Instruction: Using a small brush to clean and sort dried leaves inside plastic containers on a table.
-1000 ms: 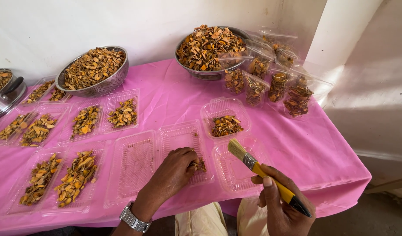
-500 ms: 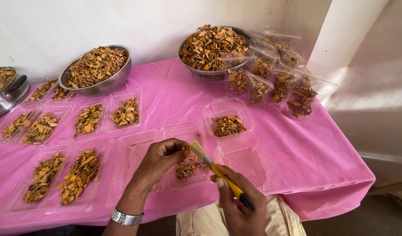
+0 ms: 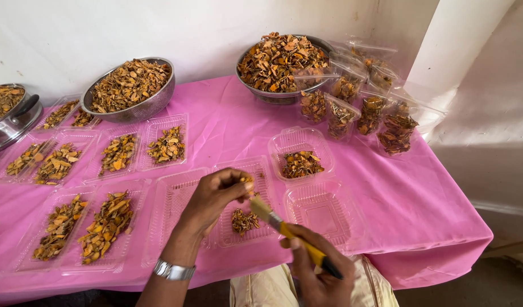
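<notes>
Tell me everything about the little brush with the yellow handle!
The brush is a small paintbrush with a yellow handle, a black end, a silvery metal band and pale tan bristles. The right hand grips the handle near its dark end. It lies slanted, bristles pointing up and left over a clear plastic tray on the pink tablecloth. The bristle tip is right beside the small dried orange-brown piece pinched in the left hand; whether they touch, I cannot tell.

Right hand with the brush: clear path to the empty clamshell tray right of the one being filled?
Probably yes. The right hand holds the paintbrush just beside the empty clamshell tray, with only bare pink tablecloth between. The left hand is off to the other side.
</notes>
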